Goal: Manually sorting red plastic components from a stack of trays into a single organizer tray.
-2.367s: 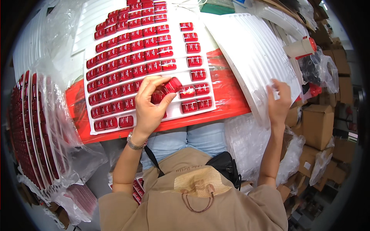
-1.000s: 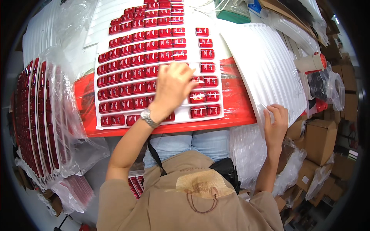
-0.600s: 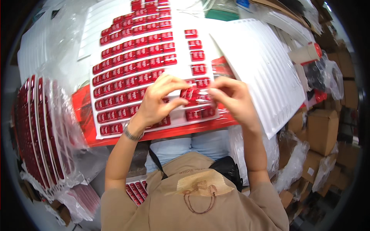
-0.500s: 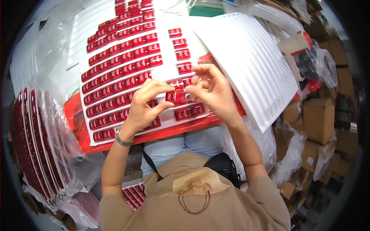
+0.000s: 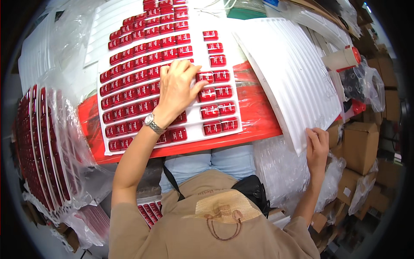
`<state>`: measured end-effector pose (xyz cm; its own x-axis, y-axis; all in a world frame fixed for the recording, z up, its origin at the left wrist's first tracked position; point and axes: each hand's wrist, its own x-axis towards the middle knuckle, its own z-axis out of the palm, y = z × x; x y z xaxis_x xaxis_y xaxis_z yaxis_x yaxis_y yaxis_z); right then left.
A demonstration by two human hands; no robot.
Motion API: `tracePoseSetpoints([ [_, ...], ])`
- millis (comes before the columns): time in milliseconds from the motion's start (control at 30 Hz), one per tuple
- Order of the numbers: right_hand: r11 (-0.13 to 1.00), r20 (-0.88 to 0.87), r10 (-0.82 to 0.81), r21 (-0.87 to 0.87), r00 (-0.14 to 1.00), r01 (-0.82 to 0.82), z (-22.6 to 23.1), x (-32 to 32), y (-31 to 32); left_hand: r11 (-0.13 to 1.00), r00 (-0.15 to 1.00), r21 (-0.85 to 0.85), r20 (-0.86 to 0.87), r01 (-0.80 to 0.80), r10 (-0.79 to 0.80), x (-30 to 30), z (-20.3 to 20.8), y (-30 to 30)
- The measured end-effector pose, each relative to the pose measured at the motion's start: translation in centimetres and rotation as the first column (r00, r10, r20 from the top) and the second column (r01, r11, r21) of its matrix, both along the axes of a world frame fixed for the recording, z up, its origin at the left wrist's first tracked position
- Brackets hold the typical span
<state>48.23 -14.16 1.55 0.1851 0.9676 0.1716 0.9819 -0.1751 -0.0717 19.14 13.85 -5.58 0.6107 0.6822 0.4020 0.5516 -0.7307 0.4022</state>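
My left hand (image 5: 177, 88) is over a white ribbed tray (image 5: 194, 114) lined with rows of small glossy red containers that carry white print. Its thumb and index finger are apart, around the left end of one red container (image 5: 204, 77) on the tray's right side. Beneath the palm and wrist, part of several rows is hidden. My right hand (image 5: 318, 144) is at the lower right, its bent fingertips against the edge of a second white ribbed tray (image 5: 293, 77). Whether those fingers grip that edge cannot be made out.
A red plastic sheet (image 5: 261, 116) covers the work surface. Plastic-wrapped stacked trays of red containers (image 5: 39, 151) stand at left. Cardboard boxes (image 5: 360, 142) and clear plastic wrap (image 5: 280, 168) fill the right. A white cup-like container with a red rim (image 5: 343, 58) lies at upper right.
The two hands have come apart. A red container that was between them now sits on the tray. My right hand has moved right and down to the second tray's edge.
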Motion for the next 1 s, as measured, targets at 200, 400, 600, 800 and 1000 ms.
tracePoseSetpoints([
  [200,0.726,-0.814,0.086,0.446,0.575,0.524,0.3,-2.6,5.0,0.998,0.995,-0.005,-0.074,-0.066,0.066,-1.2,0.2,2.7],
  [400,0.862,-0.916,0.346,0.396,0.203,0.316,-1.0,-12.9,17.5,0.995,0.991,-0.069,0.108,-0.067,0.075,-1.6,0.4,1.5],
  [600,0.891,-0.939,0.341,0.337,0.042,0.304,-3.7,-14.2,21.7,0.974,0.974,-0.081,-0.068,0.213,-0.218,-2.8,1.2,2.5],
  [800,0.822,-0.765,0.459,0.559,0.452,0.111,-4.1,-15.3,21.3,0.791,0.811,-0.494,0.584,0.36,-0.005,-1.7,2.7,-0.6],
  [1000,0.978,-0.943,0.138,0.179,0.303,0.111,-4.2,-12.4,20.7,0.992,0.968,-0.118,0.251,0.041,-0.01,-0.5,1.1,2.9],
])
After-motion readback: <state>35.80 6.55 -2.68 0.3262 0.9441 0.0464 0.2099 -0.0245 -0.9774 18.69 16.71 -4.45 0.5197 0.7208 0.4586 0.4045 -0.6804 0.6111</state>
